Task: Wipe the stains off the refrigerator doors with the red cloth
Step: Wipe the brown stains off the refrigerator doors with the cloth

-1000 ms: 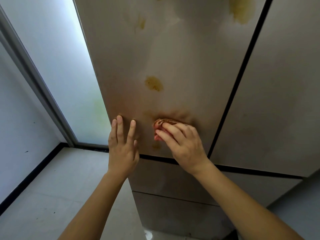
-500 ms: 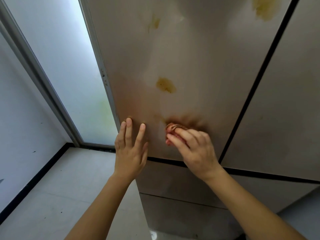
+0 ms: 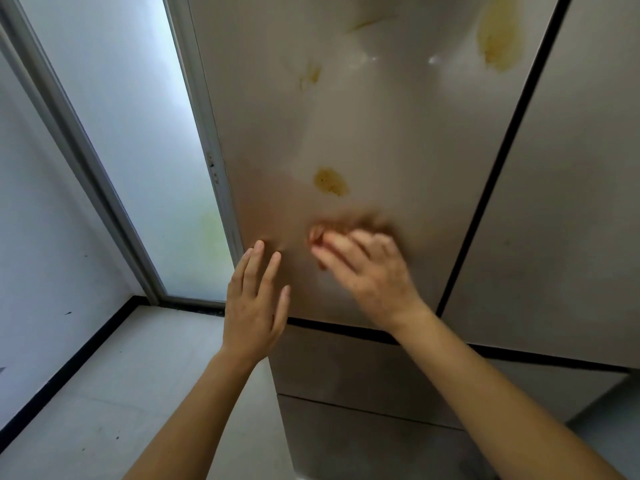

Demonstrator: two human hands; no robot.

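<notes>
red cloth [image 3: 316,237]: bunched small and pressed against the lower part of the left refrigerator door [image 3: 398,133], just below a yellow-brown stain [image 3: 330,181]. your right hand [image 3: 369,275], blurred, grips the cloth under bent fingers, so only its left edge shows. your left hand [image 3: 256,299] lies beside it, fingers straight, tips touching the door, holding nothing. 2 more marks sit higher: a large stain [image 3: 498,39] near the dark seam and a faint streak [image 3: 311,76]. the right door [image 3: 571,202] adjoins. a drawer front [image 3: 346,368] lies below, a frosted glass panel [image 3: 138,133] to the left.
</notes>
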